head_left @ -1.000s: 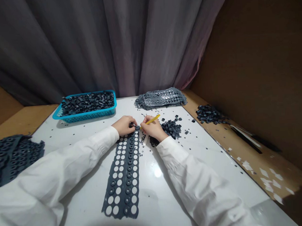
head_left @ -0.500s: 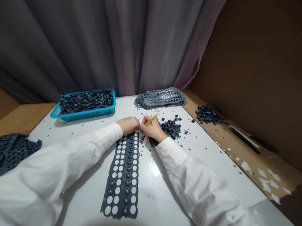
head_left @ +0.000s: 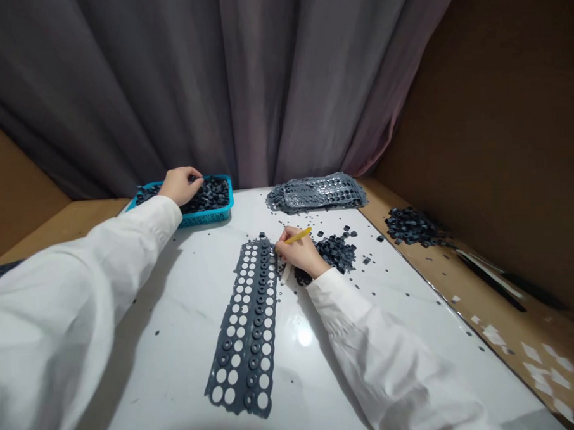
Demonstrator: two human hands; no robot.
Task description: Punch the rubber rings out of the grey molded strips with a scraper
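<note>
- Through the head camera I'm taking this for a small workshop booth: a grey curtain [head_left: 281, 82] is hanging behind, brown panels [head_left: 501, 104] are standing at both sides.
- On the white bench [head_left: 309, 395], a blue basket [head_left: 208, 216] is holding many small black parts [head_left: 217, 191].
- A stack of perforated sheets [head_left: 321, 192] is lying farther back; white scraps [head_left: 492, 335] are littering the brown surface [head_left: 510, 325] alongside.

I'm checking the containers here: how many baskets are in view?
1: the blue basket, holding dark pieces, at the back left of the white table, partly covered by the left hand. Any others would be hidden.
</note>
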